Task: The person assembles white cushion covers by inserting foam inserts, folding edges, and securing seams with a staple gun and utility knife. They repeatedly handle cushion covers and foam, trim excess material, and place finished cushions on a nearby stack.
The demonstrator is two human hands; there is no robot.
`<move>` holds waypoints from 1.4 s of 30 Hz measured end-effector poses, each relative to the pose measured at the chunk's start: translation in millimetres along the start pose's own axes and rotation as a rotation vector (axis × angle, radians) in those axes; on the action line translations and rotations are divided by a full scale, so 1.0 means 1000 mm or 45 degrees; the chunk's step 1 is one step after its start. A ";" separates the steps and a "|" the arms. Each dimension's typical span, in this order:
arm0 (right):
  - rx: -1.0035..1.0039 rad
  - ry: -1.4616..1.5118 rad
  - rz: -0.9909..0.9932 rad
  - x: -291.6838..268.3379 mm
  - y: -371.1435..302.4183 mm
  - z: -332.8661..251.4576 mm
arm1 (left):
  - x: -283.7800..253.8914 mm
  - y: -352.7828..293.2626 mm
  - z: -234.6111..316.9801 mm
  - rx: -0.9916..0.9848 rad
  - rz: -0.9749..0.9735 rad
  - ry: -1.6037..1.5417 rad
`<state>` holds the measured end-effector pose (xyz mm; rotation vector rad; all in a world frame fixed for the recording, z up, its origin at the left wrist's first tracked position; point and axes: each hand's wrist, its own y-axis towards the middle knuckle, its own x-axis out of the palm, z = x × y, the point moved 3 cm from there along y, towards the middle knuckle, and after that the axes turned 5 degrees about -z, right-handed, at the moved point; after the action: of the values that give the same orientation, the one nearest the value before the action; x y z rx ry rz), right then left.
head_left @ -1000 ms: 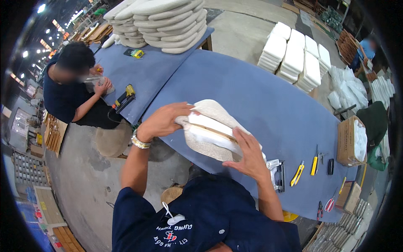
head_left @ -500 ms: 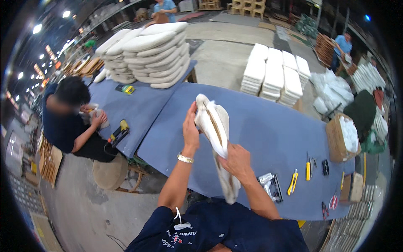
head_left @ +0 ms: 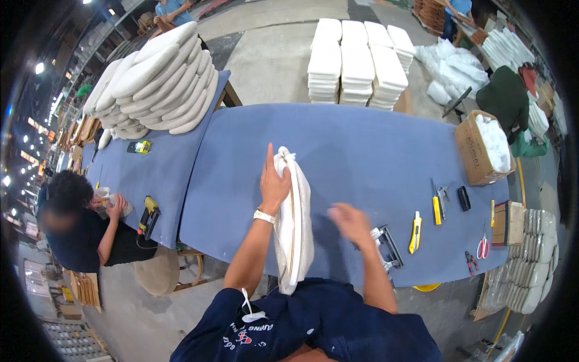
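A cream fabric seat cushion (head_left: pixel 299 223) stands on its long edge, its near end against my shirt. Along its side runs a seam showing a white layer and a thin tan board edge, and its far end is bunched. My left hand (head_left: pixel 275 187) grips it near that far end, thumb over the top and fingers stretched along the left side. Apart from the cushion, my right hand (head_left: pixel 351 224) is over the table to the right, empty, fingers stretched out and smeared by motion. Just beyond its wrist lies a staple gun (head_left: pixel 389 247), partly hidden by my forearm.
The blue-covered table (head_left: pixel 253 133) bears a yellow cutter (head_left: pixel 415 232), a screwdriver (head_left: pixel 436 208), scissors (head_left: pixel 483 246), pliers (head_left: pixel 471 263) and a cardboard box (head_left: pixel 476 151). Cream cushions (head_left: pixel 163 78) are stacked at left, near a seated co-worker (head_left: pixel 72 223). White pads (head_left: pixel 325 63) stand beyond.
The cushion has come down from a raised, tilted hold to stand upright nearer my body. My right hand has let go of it and moved right. The view has shifted right.
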<state>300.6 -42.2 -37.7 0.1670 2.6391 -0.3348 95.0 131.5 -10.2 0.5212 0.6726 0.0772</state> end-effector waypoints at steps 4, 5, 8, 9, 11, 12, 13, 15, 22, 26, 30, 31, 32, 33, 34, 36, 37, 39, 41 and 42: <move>0.416 -0.698 0.832 -0.117 -0.053 0.205 | 0.002 0.027 -0.001 0.097 -0.245 0.136; 0.614 -0.774 0.810 -0.129 -0.066 0.221 | 0.004 0.026 -0.013 0.071 -0.244 0.114; 0.715 -0.961 0.710 -0.137 -0.091 0.255 | 0.012 0.026 -0.017 0.015 -0.263 0.052; 0.649 -1.007 0.659 -0.135 -0.093 0.265 | 0.009 0.026 -0.014 -0.007 -0.260 0.048; 0.609 -0.896 0.618 -0.141 -0.089 0.284 | 0.012 0.028 -0.015 -0.039 -0.217 -0.019; 0.576 -0.835 0.586 -0.140 -0.082 0.287 | 0.008 0.028 -0.011 -0.104 -0.210 -0.028; 0.590 -0.653 0.556 -0.141 -0.076 0.281 | 0.007 0.026 -0.009 -0.159 -0.205 -0.039; 0.620 -0.287 0.532 -0.143 -0.048 0.227 | 0.020 0.026 -0.010 -0.209 -0.164 -0.077; 0.092 0.603 0.089 -0.050 0.077 -0.047 | 0.030 0.019 -0.016 -0.244 -0.055 -0.118; -0.211 0.221 -0.127 0.020 0.133 -0.095 | 0.034 0.019 -0.018 -0.317 -0.064 -0.177; -0.002 0.137 -0.371 0.034 0.143 -0.123 | 0.030 0.017 -0.025 -0.312 -0.068 -0.219; -0.012 0.004 -0.326 0.037 0.144 -0.119 | 0.029 0.017 -0.025 -0.262 -0.058 -0.206; -0.023 -0.127 -0.278 0.038 0.145 -0.115 | 0.030 0.016 -0.026 -0.236 -0.052 -0.194; -0.001 -0.127 -0.314 0.041 0.145 -0.111 | 0.029 0.015 -0.025 -0.252 -0.051 -0.191; 0.023 -0.127 -0.348 0.042 0.145 -0.107 | 0.029 0.014 -0.024 -0.266 -0.051 -0.188; 0.050 -0.157 -0.397 0.043 0.147 -0.106 | 0.029 0.013 -0.024 -0.271 -0.051 -0.179; 0.054 -0.187 -0.413 0.043 0.147 -0.108 | 0.029 0.013 -0.025 -0.261 -0.050 -0.173; 0.064 -0.223 -0.430 0.044 0.147 -0.109 | 0.030 0.012 -0.028 -0.261 -0.042 -0.176; 0.077 -0.238 -0.431 0.046 0.148 -0.108 | 0.031 0.011 -0.031 -0.280 -0.027 -0.194; 0.099 -0.243 -0.430 0.046 0.147 -0.109 | 0.032 0.011 -0.031 -0.273 -0.026 -0.188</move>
<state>238.2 130.7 3.9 -0.2762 2.4601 -0.5364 102.1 161.8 -43.7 0.3102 0.5182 0.0897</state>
